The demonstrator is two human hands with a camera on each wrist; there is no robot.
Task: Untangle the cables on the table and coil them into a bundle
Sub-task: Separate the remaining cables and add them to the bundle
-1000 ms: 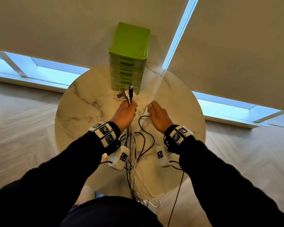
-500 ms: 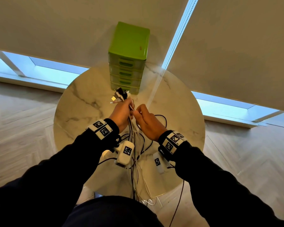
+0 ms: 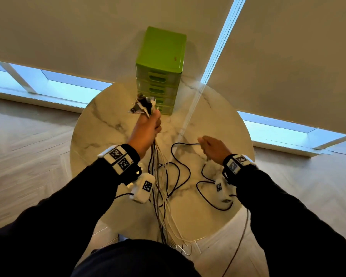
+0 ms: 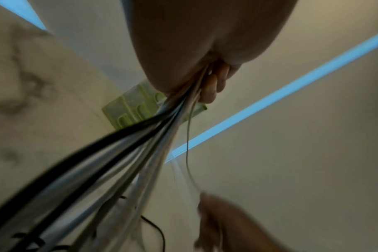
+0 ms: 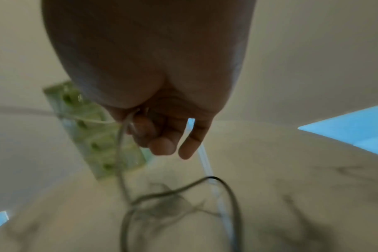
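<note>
My left hand (image 3: 148, 126) is raised over the round marble table (image 3: 108, 120) and grips a bundle of black and white cables (image 3: 158, 186). Their connector ends (image 3: 144, 104) stick out above the fist. In the left wrist view the cables (image 4: 140, 145) fan down from the curled fingers (image 4: 211, 88). To the right, lower over the table, my right hand (image 3: 213, 147) pinches one thin black cable (image 3: 183, 143), which loops back toward the bundle. In the right wrist view that cable (image 5: 120, 153) drops from between thumb and fingers (image 5: 162, 143).
A green plastic drawer unit (image 3: 160, 56) stands at the table's far edge, just beyond my left hand. Cables trail over the near edge toward my lap. Black sensor leads lie on the table under my right wrist. Window blinds hang behind the table.
My right hand has left the bundle and swung out to the right, drawing a black cable with it. My left hand has risen toward the drawers, still holding the bundle.
</note>
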